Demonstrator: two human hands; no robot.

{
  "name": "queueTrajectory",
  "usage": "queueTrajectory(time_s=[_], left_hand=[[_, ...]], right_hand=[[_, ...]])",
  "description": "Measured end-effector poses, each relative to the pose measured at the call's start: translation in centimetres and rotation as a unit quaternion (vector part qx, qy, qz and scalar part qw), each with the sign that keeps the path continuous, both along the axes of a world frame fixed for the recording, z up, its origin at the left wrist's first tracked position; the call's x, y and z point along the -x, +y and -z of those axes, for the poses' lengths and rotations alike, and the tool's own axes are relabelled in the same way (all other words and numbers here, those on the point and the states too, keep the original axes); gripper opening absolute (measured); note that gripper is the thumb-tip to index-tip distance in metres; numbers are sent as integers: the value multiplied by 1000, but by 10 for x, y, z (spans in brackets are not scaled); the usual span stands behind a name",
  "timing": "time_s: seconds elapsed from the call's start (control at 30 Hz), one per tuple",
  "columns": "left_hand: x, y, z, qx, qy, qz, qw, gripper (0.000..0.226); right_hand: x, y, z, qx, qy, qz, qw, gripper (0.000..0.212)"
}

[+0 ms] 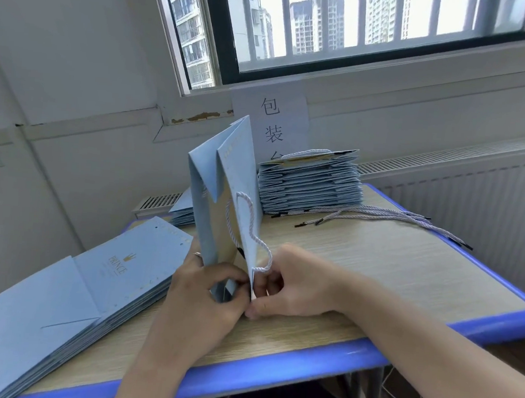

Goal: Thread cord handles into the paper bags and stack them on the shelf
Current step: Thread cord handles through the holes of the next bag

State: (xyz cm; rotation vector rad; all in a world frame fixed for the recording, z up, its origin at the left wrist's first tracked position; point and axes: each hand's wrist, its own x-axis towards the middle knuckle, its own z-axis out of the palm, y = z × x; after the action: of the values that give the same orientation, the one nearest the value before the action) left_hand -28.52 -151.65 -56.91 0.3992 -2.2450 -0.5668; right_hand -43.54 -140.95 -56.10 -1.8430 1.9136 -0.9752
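A light blue paper bag (pixel 225 177) stands folded on its top edge in the middle of the table. My left hand (pixel 206 291) pinches the bag's lower edge from the left. My right hand (pixel 292 286) grips the same edge from the right, fingers on the white twisted cord (pixel 252 229) that loops down the bag's face. The cord's end disappears at the edge between my fingers. A stack of flat bags (pixel 68 293) lies at the left front. Another stack (pixel 309 183) with a cord on top sits at the back.
Loose white cords with black tips (pixel 376 217) lie on the wooden table (pixel 390 271) right of the back stack. The table has a blue rim. A paper sign (pixel 273 124) hangs on the wall under the barred window; a radiator runs along the right wall.
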Motion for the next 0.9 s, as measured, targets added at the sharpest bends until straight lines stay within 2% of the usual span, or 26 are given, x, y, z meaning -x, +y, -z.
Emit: queueTrajectory(time_s=[0.1, 0.17, 0.27, 0.4, 0.57, 0.77, 0.83, 0.9], left_hand=[[-1, -2, 2, 48, -17, -12, 999, 42], [-2, 0, 2, 66, -6, -9, 998, 29], [-3, 4, -2, 84, 38, -10, 996, 15], [-3, 7, -6, 116, 127, -54, 984, 23], [3, 9, -15, 107, 194, -116, 968, 31], [11, 4, -29, 79, 221, -83, 968, 17], [14, 6, -30, 82, 217, -84, 969, 17], [17, 6, -25, 76, 203, -80, 973, 15]], right_hand=[[-1, 0, 0, -5, 4, 2, 1000, 21], [-2, 0, -1, -1, 7, 0, 1000, 23], [-4, 1, -2, 8, 14, -2, 1000, 23], [-4, 2, 1, 11, 30, 3, 999, 21], [-4, 3, 0, -9, 30, 3, 1000, 20], [-5, 3, -1, -19, 49, 13, 999, 19], [-5, 3, -2, -5, 69, 12, 998, 24], [-6, 2, -1, 35, 111, 25, 993, 40]])
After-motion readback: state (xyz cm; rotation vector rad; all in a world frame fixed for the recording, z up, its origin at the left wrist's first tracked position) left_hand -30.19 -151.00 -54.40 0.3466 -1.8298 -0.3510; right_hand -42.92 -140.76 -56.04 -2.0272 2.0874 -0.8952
